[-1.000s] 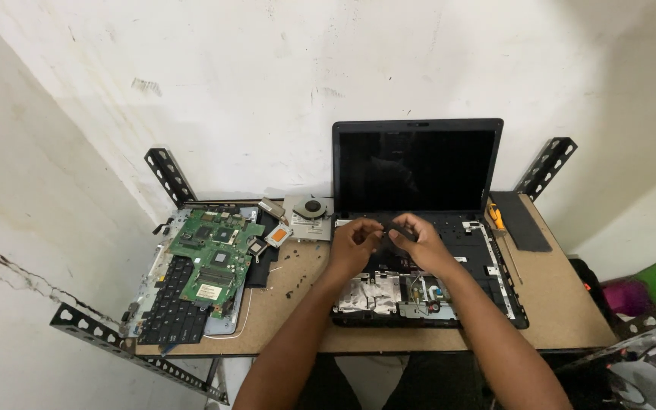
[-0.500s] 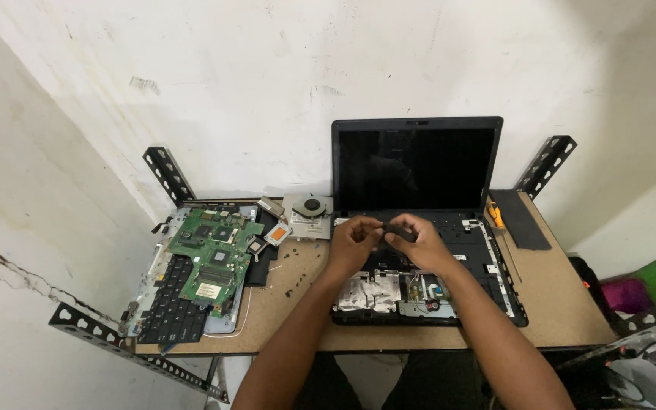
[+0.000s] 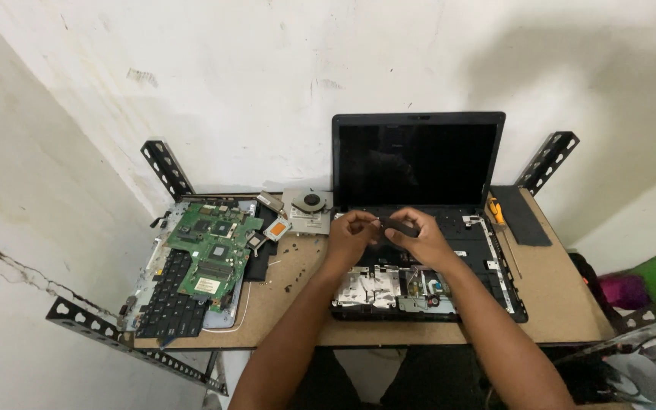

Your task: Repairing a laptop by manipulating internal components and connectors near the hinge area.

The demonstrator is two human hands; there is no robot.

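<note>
Head cam looks straight down on a small dark part [image 3: 398, 225], kind of a short black strip, pinched between both hands right over the opened laptop [image 3: 427, 250]. Left hand [image 3: 352, 237] is curled shut on the part's left end, fingers bent in, thumb on top. Right hand [image 3: 417, 238] is closed on the right end the same way, knuckles facing the camera. Can't make out what the part actually is, too small and mostly covered by fingers.

Everything else, going by the laptop: its top cover is off, so the base shows bare metal and bits of board just in front of the hands, toward the person. Its black screen [image 3: 417, 162] stands upright behind the hands, switched off. Just left of the laptop sits a grey fan and heatsink unit [image 3: 309, 208]. Further left is a green circuit board [image 3: 215, 251] lying on top of a black keyboard [image 3: 167, 298], both well apart from the hands. Right beside the laptop's right edge lies a screwdriver with a yellow handle [image 3: 498, 212], and past that a flat black panel [image 3: 520, 216]. It all sits on a brown board table [image 3: 290, 292] with slotted metal brackets at the corners, pushed up against a scuffed white wall [image 3: 267, 68].
</note>
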